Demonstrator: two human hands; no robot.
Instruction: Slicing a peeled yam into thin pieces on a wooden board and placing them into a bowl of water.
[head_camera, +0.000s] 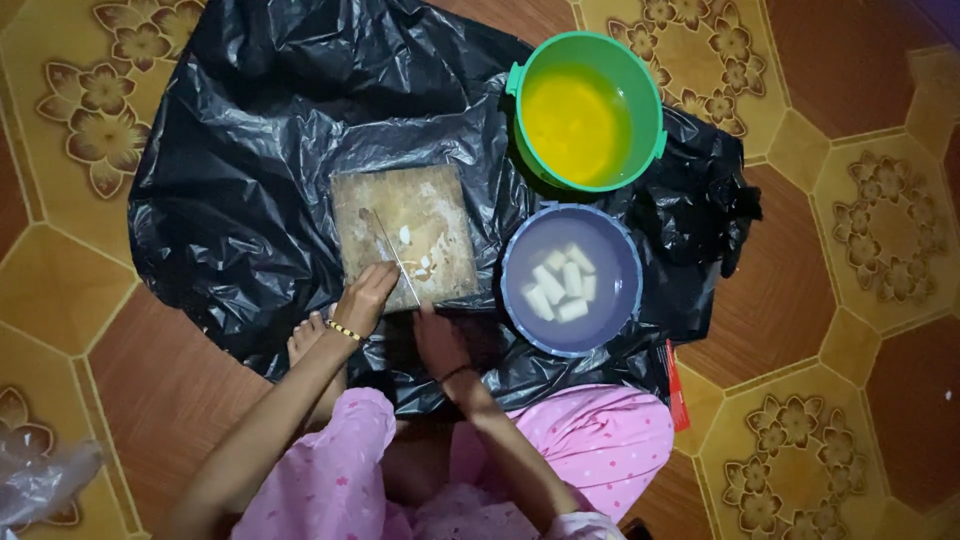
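Right now my right hand (438, 335) grips the knife (392, 250), blade running away from me across the board (405, 238); my left hand (366, 296), fingers curled, rests at its near edge.

Green bowl (530, 150) with yellow liquid; grey-blue bowl (512, 290) of white pieces; black plastic sheet (250, 150).
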